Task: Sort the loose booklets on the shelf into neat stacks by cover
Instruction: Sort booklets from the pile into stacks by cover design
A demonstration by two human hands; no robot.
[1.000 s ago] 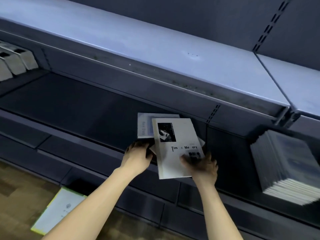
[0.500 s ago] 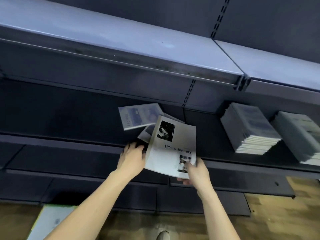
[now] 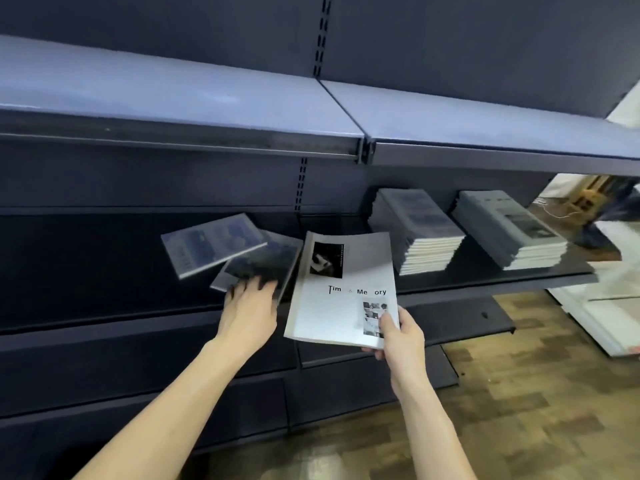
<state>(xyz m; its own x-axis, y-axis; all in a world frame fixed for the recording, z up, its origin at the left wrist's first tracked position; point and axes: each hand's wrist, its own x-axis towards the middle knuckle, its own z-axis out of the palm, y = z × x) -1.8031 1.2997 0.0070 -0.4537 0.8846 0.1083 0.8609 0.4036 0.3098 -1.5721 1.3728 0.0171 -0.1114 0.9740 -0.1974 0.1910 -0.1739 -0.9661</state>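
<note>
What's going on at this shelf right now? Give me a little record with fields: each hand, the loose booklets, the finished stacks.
left hand: fingers resting on a dark booklet lying on the shelf
right hand: pinching the lower corner of a white booklet, held tilted in front of the shelf
other loose booklet: blue booklet, askew, left of the dark one
stacks: two neat stacks to the right

two loose booklets [image 3: 214,244] left on shelf [image 3: 104,271], two stacks [image 3: 417,230] right

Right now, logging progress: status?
Right hand holds white booklet. Left hand on dark booklet. Two stacks right, unobstructed.
</note>
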